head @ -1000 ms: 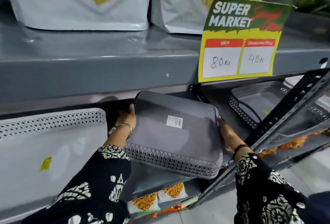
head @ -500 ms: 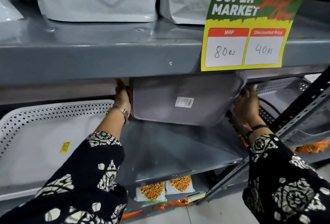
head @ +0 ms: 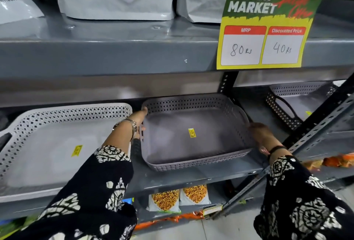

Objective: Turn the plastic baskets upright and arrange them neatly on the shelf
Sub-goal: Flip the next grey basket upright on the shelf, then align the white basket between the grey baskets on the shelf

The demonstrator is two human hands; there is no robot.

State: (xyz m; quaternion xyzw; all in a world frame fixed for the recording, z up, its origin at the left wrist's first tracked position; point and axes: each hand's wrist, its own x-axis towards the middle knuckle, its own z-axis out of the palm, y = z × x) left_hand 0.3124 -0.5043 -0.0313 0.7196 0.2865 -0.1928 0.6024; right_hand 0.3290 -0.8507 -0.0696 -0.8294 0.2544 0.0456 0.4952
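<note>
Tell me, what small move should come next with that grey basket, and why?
Probably slide the grey basket back and square it. It already sits open side up between the left hand and right hand, but it lies skewed, its front corner near the shelf edge, out of line with the white basket.

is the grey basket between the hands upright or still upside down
Upright. The grey basket shows its open top, inner floor and a yellow sticker, resting on the shelf.

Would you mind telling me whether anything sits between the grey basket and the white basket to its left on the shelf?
Only the left hand, gripping the grey basket at its left rim, fills the gap beside the white basket; nothing else visible does.
</note>
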